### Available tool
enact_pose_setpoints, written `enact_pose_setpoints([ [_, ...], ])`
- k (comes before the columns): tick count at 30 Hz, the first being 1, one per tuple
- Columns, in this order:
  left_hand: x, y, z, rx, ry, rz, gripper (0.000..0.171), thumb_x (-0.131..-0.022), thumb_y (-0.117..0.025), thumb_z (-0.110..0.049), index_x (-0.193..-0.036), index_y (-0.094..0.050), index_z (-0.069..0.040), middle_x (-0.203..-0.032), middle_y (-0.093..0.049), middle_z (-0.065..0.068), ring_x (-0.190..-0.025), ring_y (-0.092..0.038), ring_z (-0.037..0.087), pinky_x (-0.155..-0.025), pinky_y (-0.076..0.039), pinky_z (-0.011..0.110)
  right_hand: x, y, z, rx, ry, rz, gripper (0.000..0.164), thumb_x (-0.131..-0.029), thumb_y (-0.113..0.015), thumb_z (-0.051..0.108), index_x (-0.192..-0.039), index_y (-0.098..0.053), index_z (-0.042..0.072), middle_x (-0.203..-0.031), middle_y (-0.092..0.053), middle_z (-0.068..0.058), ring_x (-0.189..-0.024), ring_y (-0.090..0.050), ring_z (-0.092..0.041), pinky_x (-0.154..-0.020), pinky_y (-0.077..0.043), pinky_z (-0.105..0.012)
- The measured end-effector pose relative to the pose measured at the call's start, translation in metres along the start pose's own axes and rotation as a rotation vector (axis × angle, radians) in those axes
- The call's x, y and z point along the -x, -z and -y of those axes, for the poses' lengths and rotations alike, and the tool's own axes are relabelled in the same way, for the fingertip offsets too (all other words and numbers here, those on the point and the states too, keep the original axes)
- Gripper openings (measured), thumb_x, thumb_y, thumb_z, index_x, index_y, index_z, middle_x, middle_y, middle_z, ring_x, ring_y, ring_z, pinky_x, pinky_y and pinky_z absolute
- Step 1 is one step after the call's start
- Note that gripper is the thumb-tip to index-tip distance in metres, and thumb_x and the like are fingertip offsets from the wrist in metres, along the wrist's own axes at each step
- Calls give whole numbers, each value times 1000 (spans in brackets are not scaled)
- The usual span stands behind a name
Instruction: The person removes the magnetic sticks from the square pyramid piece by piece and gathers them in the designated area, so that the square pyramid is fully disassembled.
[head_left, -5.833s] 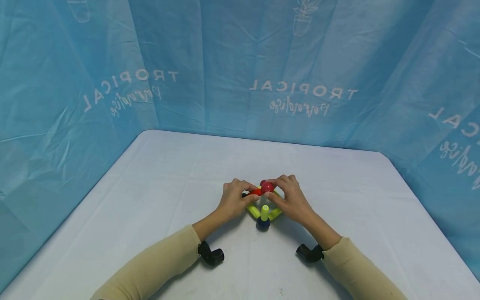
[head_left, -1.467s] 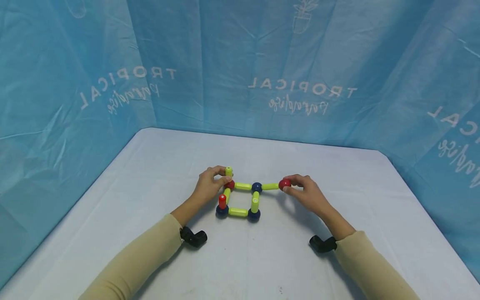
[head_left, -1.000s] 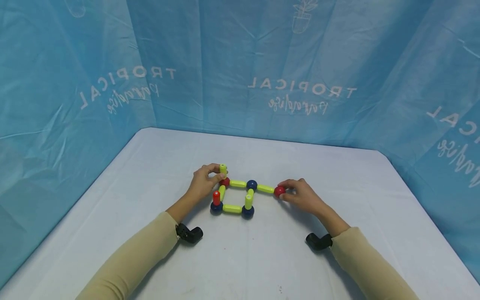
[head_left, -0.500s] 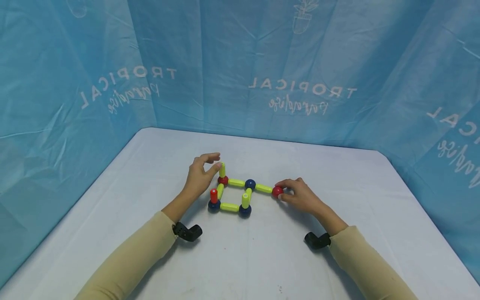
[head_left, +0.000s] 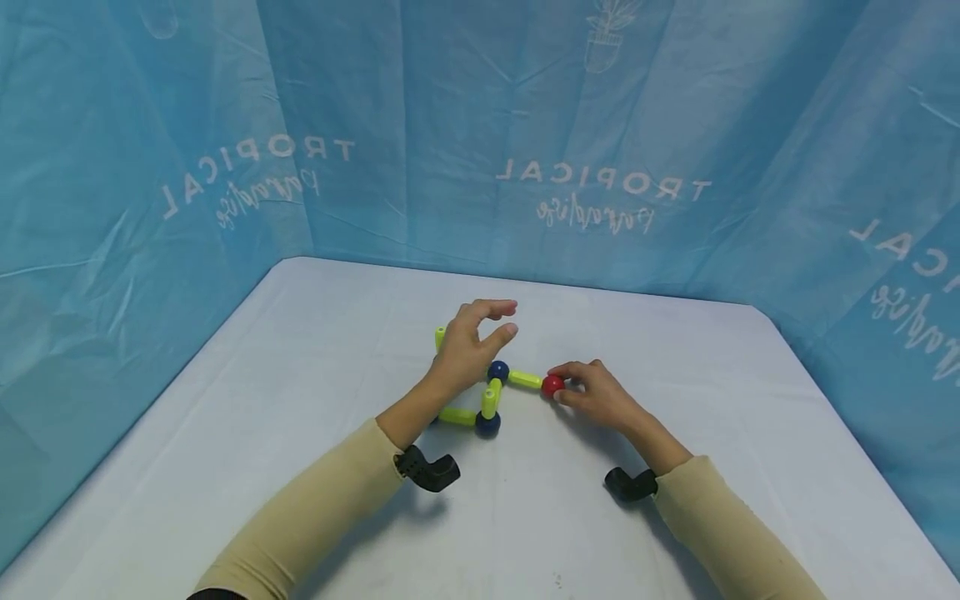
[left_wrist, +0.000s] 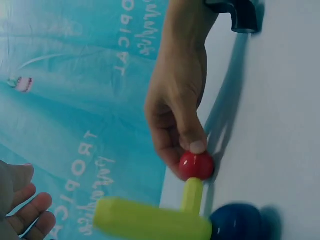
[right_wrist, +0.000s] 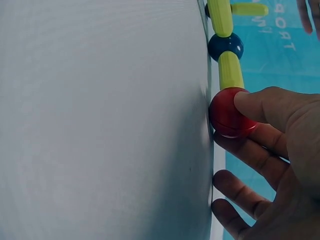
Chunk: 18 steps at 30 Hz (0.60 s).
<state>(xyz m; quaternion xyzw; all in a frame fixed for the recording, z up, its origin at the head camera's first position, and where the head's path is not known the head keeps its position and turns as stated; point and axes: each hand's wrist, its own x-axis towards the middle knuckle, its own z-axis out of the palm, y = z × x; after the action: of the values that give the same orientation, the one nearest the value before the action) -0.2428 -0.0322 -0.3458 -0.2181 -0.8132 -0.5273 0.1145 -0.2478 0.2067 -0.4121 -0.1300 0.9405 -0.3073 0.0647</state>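
Observation:
My right hand pinches a red ball between thumb and fingers. A yellow-green magnetic stick joins that ball to a dark blue ball, a corner of a square frame of sticks and balls on the table. My left hand is raised over the frame, thumb and fingers apart, holding nothing. It hides the frame's left side; the tip of an upright yellow-green stick shows behind it. Another yellow-green stick stands on the near blue ball. In the right wrist view, the thumb presses the red ball.
A white cloth covers the table. Blue printed curtains surround it at the back and sides. Black wrist cameras sit on both forearms, low over the cloth.
Earlier both hands worked close together; the frame has since shifted left and turned. My left hand has released the upright stick and moved right, across the frame. The right hand keeps its red ball.

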Motion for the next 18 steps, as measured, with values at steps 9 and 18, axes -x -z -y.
enact_pose_setpoints([
  [9,-17,-34,19,-80,175,110,35,-93,-59,-26,-126,-58,-16,-124,-61,2,-117,-49,19,-95,-44,40,0,0,-2,11,40,-19,38,-85,-67,21,-121,-63,14,-118,-63,-5,-109,-48,-26,-81,-42,-36],
  [18,-22,-47,41,-261,365,307,34,-90,-63,-27,-123,-61,-18,-122,-63,0,-117,-53,25,-95,-45,42,1,0,-2,16,45,-22,37,-85,-66,21,-121,-63,14,-117,-63,-6,-109,-48,-26,-81,-41,-36],
])
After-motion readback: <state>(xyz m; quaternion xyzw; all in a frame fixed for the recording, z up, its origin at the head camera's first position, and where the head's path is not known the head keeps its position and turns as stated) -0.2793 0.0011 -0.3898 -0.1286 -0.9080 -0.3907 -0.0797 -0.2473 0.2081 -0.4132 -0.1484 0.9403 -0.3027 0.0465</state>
